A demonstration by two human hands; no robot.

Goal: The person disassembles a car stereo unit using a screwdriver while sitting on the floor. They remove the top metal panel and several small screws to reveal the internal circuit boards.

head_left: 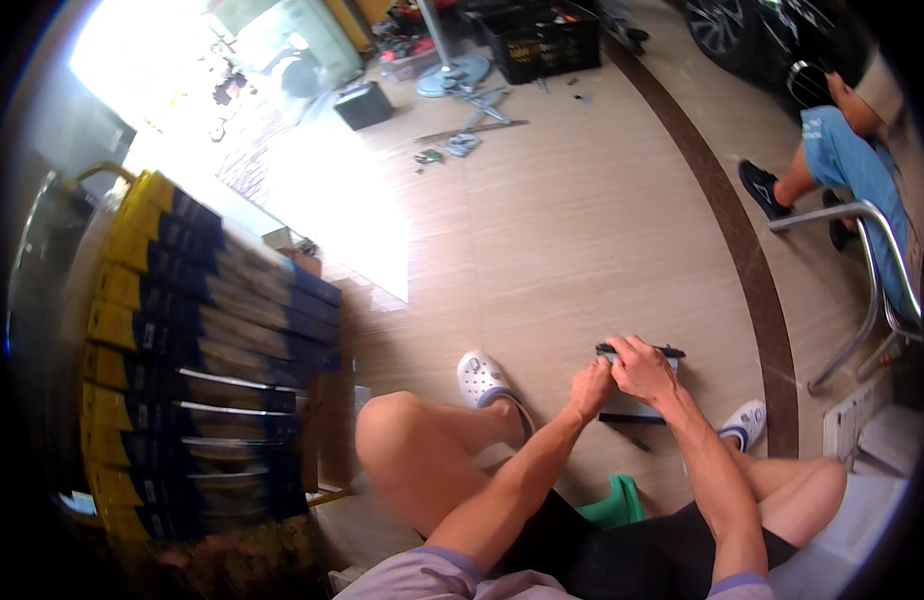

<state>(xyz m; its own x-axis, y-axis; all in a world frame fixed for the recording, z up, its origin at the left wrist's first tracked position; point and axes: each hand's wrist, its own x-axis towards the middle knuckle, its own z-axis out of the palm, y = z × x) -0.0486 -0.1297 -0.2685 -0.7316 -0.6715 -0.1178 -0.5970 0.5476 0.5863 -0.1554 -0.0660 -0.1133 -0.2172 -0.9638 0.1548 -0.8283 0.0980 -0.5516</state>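
In front of my knees, my two hands meet close together. My right hand (640, 368) is closed, fingers bent over a slim black bar-shaped part (671, 351) whose ends stick out on both sides. Against it, my left hand (591, 386) is closed too; whatever is between its fingers is hidden. Beneath the hands shows a flat grey piece with a dark lower edge (632, 408). A short thin dark stick (639, 444) lies on the floor just below it.
A green plastic object (616, 503) stands between my legs. Stacked blue-and-yellow boxes (197, 370) rise on the left. Far off are a black crate (542, 45), a dark box (363, 105) and scattered scraps (462, 145). A person sits right on a metal-framed chair (867, 212) near a car wheel (720, 28).
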